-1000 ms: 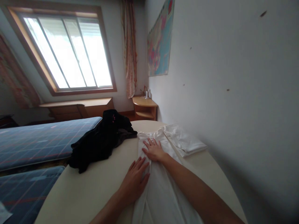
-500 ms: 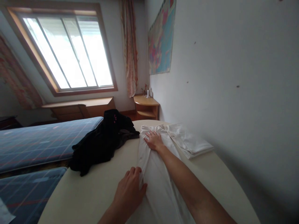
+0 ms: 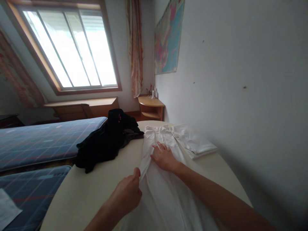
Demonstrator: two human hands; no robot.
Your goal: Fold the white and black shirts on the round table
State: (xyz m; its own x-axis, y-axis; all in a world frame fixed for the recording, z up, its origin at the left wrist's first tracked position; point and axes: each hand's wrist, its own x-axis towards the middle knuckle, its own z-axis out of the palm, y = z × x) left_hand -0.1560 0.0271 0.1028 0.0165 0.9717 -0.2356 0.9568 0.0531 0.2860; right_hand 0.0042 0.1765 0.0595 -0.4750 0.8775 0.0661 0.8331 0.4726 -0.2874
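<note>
- Garment (image 3: 161, 189) of white cloth lies spread lengthwise in front of you, its gathered far end toward the window and its near end running out of view at the bottom.
- Your right hand (image 3: 164, 157) rests palm down on the upper part of the cloth, fingers spread and gripping nothing.
- Your left hand (image 3: 127, 194) is at the left edge of the cloth with its fingers curled in; you cannot tell from here whether they pinch the fabric.
- A crease runs from near your right fingertips down toward your left hand.
- Beneath it all you have a pale round table (image 3: 96, 192).
- Just beside the far right edge, you have a folded white cloth (image 3: 196, 142).
- To your left, black clothing (image 3: 106, 144) lies in a heap on the table's far left edge.
- Beyond that, you see two blue plaid mattresses (image 3: 53, 138), a desk (image 3: 98, 102) under the window (image 3: 69, 48), and a corner shelf (image 3: 151, 102) below a wall map (image 3: 168, 41).
</note>
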